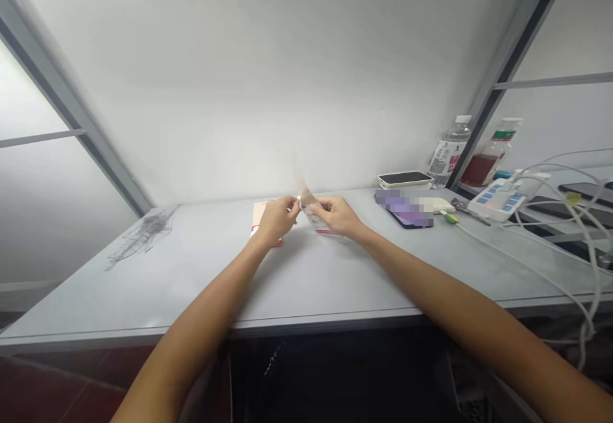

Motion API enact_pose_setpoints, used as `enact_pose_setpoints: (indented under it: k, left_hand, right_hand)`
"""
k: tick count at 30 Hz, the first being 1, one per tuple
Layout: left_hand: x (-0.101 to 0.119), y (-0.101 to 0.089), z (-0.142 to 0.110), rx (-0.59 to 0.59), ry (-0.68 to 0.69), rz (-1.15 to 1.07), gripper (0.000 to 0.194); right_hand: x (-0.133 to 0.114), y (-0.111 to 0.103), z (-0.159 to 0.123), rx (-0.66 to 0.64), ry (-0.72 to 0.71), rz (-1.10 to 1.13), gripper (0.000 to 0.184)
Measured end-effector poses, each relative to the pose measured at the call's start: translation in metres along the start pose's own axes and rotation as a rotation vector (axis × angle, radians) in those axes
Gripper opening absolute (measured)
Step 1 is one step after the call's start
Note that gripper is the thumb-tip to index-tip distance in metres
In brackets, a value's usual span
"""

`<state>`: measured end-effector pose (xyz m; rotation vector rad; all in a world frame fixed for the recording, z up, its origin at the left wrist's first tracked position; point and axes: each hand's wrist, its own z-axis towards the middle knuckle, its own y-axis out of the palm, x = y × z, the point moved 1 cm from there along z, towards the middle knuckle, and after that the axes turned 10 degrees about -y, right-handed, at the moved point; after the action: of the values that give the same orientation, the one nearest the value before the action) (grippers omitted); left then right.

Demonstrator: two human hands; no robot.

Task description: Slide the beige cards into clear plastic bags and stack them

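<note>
Left hand point(278, 220) and right hand point(336, 216), both grips pinching the thin printed packet point(317, 220) near the counter's point(297, 289) back edge! One uneven tug could tear it; slipping fingertips could drop it by the red-and-white card point(258, 212).

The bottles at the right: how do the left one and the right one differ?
The left bottle has a white label with black and red print; the right bottle has a green band. The right bottle holds reddish liquid, while the left bottle shows no such colour. A slanting frame post separates them. Both are see-through.
</note>
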<state>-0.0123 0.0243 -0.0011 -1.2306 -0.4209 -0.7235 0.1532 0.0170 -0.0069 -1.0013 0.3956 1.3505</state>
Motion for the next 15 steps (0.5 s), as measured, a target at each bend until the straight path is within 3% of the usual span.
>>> enact_pose_setpoints:
  k: [6, 15]
  left_hand:
    - [-0.0062, -0.0052, 0.0009, -0.039, 0.114, 0.066, 0.035]
    - [-0.0015, -0.0041, -0.0007, -0.033, 0.022, -0.007, 0.034]
  right_hand:
    - [0.0002, -0.0032, -0.0003, -0.037, -0.062, 0.005, 0.039]
    - [-0.0049, -0.0008, -0.0027, -0.076, -0.036, 0.013, 0.043]
